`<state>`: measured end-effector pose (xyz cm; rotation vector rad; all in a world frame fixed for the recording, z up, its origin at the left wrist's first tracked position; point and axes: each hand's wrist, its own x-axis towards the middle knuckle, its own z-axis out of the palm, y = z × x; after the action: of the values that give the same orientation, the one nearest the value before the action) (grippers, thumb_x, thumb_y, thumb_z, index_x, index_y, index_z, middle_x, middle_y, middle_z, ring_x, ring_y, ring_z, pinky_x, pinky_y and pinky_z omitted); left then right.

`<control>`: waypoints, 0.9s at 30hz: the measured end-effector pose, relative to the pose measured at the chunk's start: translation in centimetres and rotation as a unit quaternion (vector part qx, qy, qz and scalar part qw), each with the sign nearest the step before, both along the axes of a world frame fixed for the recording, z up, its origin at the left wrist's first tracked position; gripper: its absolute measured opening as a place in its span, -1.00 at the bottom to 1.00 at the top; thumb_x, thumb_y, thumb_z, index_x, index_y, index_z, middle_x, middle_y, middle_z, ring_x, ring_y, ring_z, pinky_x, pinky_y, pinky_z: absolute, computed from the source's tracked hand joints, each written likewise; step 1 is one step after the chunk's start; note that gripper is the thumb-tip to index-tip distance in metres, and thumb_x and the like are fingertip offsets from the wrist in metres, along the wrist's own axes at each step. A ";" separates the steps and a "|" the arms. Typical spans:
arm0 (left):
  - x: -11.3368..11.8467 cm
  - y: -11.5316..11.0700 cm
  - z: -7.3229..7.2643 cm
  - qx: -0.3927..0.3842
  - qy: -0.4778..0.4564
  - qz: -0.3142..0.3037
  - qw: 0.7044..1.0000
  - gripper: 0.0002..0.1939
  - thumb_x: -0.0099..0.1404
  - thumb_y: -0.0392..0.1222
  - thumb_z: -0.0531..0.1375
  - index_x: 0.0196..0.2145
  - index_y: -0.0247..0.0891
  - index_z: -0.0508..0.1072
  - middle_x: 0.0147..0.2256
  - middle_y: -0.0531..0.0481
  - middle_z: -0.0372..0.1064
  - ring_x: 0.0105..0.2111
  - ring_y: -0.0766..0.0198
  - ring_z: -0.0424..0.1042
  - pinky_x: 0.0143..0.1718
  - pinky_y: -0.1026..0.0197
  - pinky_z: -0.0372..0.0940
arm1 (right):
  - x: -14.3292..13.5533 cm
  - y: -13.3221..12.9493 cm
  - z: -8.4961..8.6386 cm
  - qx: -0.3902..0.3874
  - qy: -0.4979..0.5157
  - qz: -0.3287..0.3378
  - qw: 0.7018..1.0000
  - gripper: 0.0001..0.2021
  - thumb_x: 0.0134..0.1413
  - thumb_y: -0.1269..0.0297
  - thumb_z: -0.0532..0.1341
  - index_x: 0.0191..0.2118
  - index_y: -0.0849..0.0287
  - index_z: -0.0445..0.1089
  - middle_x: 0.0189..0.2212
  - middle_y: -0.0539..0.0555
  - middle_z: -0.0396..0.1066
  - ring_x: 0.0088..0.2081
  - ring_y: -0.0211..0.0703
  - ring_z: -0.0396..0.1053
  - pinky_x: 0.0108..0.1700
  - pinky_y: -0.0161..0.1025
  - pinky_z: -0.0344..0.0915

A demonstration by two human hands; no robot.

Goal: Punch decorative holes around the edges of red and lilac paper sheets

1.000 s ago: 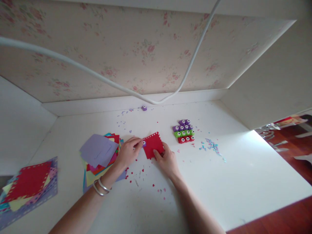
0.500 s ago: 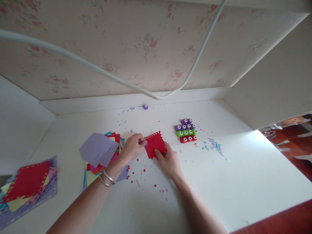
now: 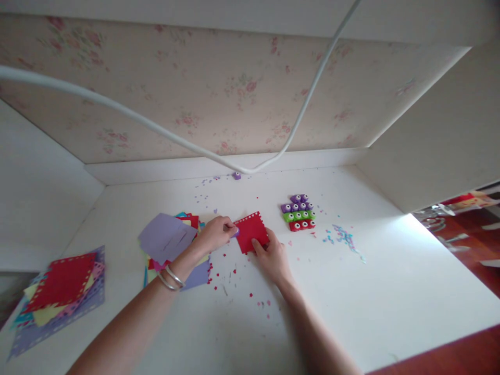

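A small purple craft punch point(image 3: 235, 232) is gripped in my left hand point(image 3: 217, 233), at the left edge of a red sheet of paper point(image 3: 250, 229). The fingers hide most of the punch. My right hand point(image 3: 272, 253) pinches the sheet at its lower right, thumb on top. A row of punched holes runs along the sheet's far edge. Beside my left forearm lies a pile of coloured paper with a purple sheet point(image 3: 166, 237) on top. To the right of the sheet sit several purple punches point(image 3: 296, 207), green punches point(image 3: 297, 215) and red punches point(image 3: 302, 225) in rows.
At far left is a stack of hole-edged sheets, a red one point(image 3: 62, 281) uppermost. Another purple punch point(image 3: 237, 176) stands by the back ledge. Paper confetti point(image 3: 344, 237) is scattered about the white tabletop point(image 3: 390, 281). A white cable point(image 3: 164, 130) hangs before the floral wall.
The view has shifted slightly. My left hand and the punch stay at the red sheet's left edge, and my right hand keeps its hold on the sheet.
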<state>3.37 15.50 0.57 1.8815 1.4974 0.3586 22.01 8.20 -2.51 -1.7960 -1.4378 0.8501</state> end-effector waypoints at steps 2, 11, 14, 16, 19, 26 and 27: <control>-0.6 -0.5 0.2 0.014 0.000 0.005 1.000 -0.81 0.22 -0.12 0.14 -0.40 -0.25 0.49 -0.37 -0.03 0.48 -0.38 0.24 0.45 -0.35 0.26 0.26 | 0.0 0.0 -0.1 0.000 0.003 -0.007 1.000 -0.60 0.08 0.19 0.14 0.05 0.15 0.28 -0.45 0.08 0.53 -0.47 -0.12 0.45 -0.45 -0.28 0.26; -3.4 -2.0 1.0 0.112 0.036 0.005 0.993 -0.71 0.32 -0.06 0.05 -0.24 -0.24 0.51 -0.21 -0.09 0.45 -0.17 0.16 0.41 -0.11 0.18 0.26 | 0.2 -0.1 0.3 -0.012 0.015 -0.010 1.000 -0.59 0.08 0.18 0.13 0.06 0.16 0.28 -0.43 0.08 0.54 -0.44 -0.10 0.47 -0.40 -0.26 0.29; -3.1 -2.4 1.0 0.118 0.064 -0.012 0.991 -0.69 0.26 -0.01 0.14 -0.13 -0.22 0.47 -0.15 -0.09 0.42 -0.21 0.17 0.42 -0.15 0.19 0.28 | 0.2 -0.1 0.4 -0.015 0.017 -0.006 1.000 -0.59 0.09 0.17 0.13 0.06 0.18 0.27 -0.46 0.08 0.53 -0.45 -0.10 0.46 -0.42 -0.27 0.28; -2.7 -2.3 1.0 0.113 0.090 -0.031 0.989 -0.74 0.24 -0.07 0.16 -0.17 -0.21 0.49 -0.18 -0.07 0.43 -0.25 0.17 0.43 -0.16 0.18 0.28 | 0.2 -0.1 0.4 -0.012 0.022 -0.002 1.000 -0.59 0.09 0.18 0.12 0.05 0.19 0.27 -0.47 0.08 0.52 -0.47 -0.11 0.45 -0.44 -0.27 0.27; -1.9 -1.0 1.6 0.131 0.098 -0.053 0.985 -0.79 0.27 -0.16 0.12 -0.22 -0.21 0.52 -0.22 -0.06 0.45 -0.21 0.16 0.44 -0.12 0.18 0.27 | 0.2 -0.1 0.3 -0.010 0.031 0.003 0.999 -0.60 0.10 0.21 0.12 0.06 0.19 0.27 -0.50 0.07 0.51 -0.51 -0.13 0.43 -0.48 -0.29 0.25; 3.6 4.9 4.6 0.187 0.042 -0.133 0.972 -0.69 0.33 -0.08 0.06 -0.06 -0.11 0.49 -0.02 0.04 0.44 -0.10 0.23 0.44 -0.02 0.24 0.25 | 0.4 0.1 0.0 -0.004 0.030 0.012 0.999 -0.61 0.11 0.22 0.12 0.06 0.19 0.27 -0.47 0.09 0.51 -0.49 -0.14 0.43 -0.48 -0.31 0.24; 4.9 5.8 4.8 0.191 0.045 -0.150 0.969 -0.68 0.33 -0.09 0.05 -0.04 -0.11 0.48 0.00 0.04 0.43 -0.03 0.21 0.40 0.03 0.23 0.21 | 0.5 0.1 0.1 -0.003 0.029 0.014 0.999 -0.61 0.11 0.22 0.11 0.06 0.19 0.27 -0.47 0.09 0.51 -0.50 -0.14 0.42 -0.49 -0.31 0.23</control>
<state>8.28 21.26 5.33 2.4191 1.2345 0.4491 22.48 8.34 -2.44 -1.7441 -1.4286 0.9138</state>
